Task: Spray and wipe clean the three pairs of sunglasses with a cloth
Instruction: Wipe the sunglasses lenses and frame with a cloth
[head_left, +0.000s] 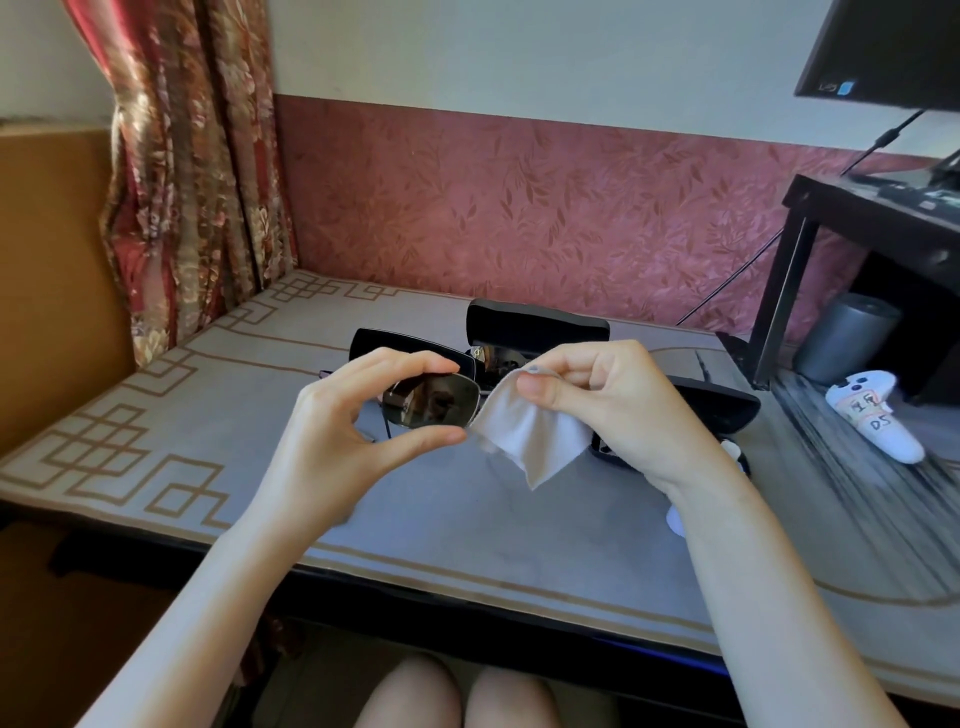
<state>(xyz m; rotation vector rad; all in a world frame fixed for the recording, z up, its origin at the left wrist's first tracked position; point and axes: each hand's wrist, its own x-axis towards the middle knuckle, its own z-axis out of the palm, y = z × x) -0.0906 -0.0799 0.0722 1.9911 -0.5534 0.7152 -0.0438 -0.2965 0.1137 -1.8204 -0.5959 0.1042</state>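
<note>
While our left hand (332, 421) pinches the sunglasses (434, 404) by the rim, before the open case (537, 325), our right hand (618, 405) pinches the cloth (527, 439); we should wipe lightly, in small circles.

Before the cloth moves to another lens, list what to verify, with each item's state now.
1. Grip on the sunglasses: left hand pinches the frame top and bottom; ok.
2. Hold on the cloth: right hand pinches it; ok.
3. Cloth touching the covered lens: hidden behind the cloth; cannot tell.
4. Exposed lens free of smears: only reflections show; cannot tell.
5. Spray bottle at hand: none plainly in view; cannot tell.
6. Open case waiting on the table: ok.
</note>
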